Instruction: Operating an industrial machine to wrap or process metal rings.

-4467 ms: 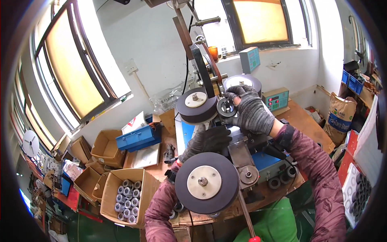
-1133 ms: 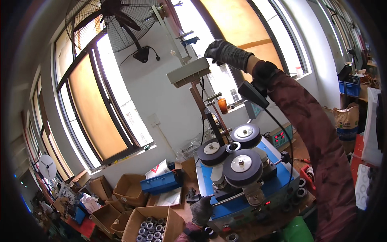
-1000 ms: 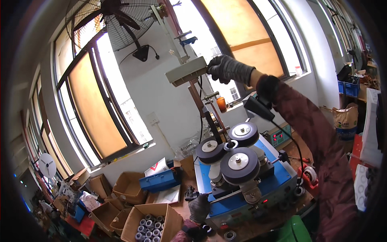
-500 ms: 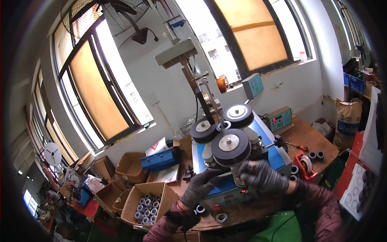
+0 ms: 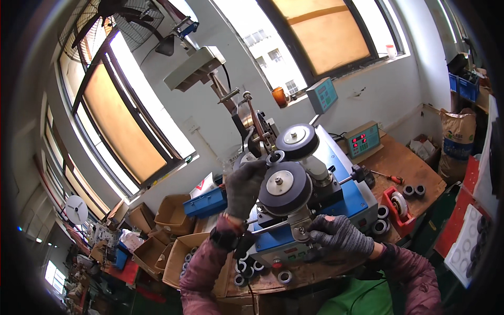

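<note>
Both my hands wear dark grey knit gloves. My left hand [image 5: 245, 188] reaches up over the left side of a blue and white bench machine [image 5: 338, 197], its fingertips beside a dark-rimmed metal ring [image 5: 275, 157]. Whether those fingers grip the ring is hidden. The ring sits among black roller wheels, between the front wheel [image 5: 285, 188] and the back wheel [image 5: 297, 140]; a third wheel is mostly behind my left hand. My right hand [image 5: 344, 234] is closed at the machine's front, next to a metal post [image 5: 301, 230] under the front wheel. What it holds is not visible.
Loose rings [image 5: 285, 276] lie along the bench's front edge, and a cardboard box [image 5: 176, 262] at left holds more. A red holder [image 5: 397, 210], a screwdriver [image 5: 388, 177] and a control box [image 5: 363, 140] stand at right. A hinged arm [image 5: 231, 102] rises behind the wheels.
My left hand has risen from the machine's front to beside the ring. The hinged arm has swung back off the ring. My right hand stays near the front post, and the view has shifted.
</note>
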{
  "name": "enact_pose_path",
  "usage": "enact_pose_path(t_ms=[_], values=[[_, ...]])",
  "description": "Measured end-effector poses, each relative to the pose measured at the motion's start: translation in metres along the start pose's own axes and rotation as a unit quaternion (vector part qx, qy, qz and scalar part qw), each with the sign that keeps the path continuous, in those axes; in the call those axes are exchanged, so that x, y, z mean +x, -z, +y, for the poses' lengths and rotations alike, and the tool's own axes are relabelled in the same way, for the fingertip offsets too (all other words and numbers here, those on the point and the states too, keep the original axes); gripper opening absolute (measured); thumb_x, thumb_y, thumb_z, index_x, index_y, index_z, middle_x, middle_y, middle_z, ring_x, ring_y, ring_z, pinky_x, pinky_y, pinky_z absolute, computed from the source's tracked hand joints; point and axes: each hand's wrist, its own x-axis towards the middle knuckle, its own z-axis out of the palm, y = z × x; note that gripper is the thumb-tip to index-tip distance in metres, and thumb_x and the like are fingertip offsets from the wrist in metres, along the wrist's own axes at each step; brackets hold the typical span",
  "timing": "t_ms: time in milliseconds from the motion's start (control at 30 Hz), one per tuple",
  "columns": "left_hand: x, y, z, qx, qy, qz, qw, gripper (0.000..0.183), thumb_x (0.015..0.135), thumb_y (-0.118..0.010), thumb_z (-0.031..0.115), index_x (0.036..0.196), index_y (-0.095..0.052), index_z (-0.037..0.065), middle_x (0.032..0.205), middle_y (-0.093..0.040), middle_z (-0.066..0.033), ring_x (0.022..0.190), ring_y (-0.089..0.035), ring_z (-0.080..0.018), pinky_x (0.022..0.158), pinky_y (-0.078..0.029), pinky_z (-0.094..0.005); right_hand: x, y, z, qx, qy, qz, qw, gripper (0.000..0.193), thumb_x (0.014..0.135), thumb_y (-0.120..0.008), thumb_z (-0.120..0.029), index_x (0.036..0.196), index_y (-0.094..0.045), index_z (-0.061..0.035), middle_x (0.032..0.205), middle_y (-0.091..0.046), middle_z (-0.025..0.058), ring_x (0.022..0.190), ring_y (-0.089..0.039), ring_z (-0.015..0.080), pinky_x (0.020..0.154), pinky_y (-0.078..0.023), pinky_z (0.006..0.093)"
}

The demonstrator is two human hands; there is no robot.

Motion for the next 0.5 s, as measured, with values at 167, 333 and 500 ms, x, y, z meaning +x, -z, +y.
enact_pose_path(t_ms=[167,333,500], values=[[0.023,-0.018,-0.018,0.073,0.113,-0.043,0.99,0.016,0.083,-0.066,0.006,0.098,-0.07,0.001,0.083,-0.069,-0.0044,0.072,-0.059,-0.0076,0.067,-0.049,-0.0226,-0.019,0.018,0.019,0.034,-0.081,-0.004,0.996,0.019,0.085,-0.062,-0.02,0.095,-0.06,-0.0034,0.079,-0.062,0.0141,0.078,-0.064,0.0294,0.07,-0.05,0.0361],[0.024,-0.018,-0.017,0.041,0.141,-0.064,0.987,0.017,0.083,-0.067,0.01,0.097,-0.07,0.001,0.081,-0.069,-0.004,0.072,-0.059,-0.0074,0.067,-0.049,-0.0227,-0.034,0.031,0.045,0.016,-0.097,-0.003,0.995,0.018,0.085,-0.062,-0.02,0.094,-0.059,-0.0045,0.081,-0.062,0.0142,0.077,-0.062,0.0311,0.068,-0.049,0.0366],[0.026,-0.022,-0.018,0.038,0.154,-0.056,0.986,0.017,0.083,-0.067,0.01,0.097,-0.07,0.001,0.081,-0.069,-0.0042,0.072,-0.059,-0.0079,0.066,-0.049,-0.023,-0.041,0.031,0.055,0.025,-0.108,-0.005,0.994,0.017,0.085,-0.061,-0.02,0.091,-0.058,-0.0049,0.082,-0.061,0.0144,0.077,-0.061,0.0313,0.068,-0.048,0.037]])
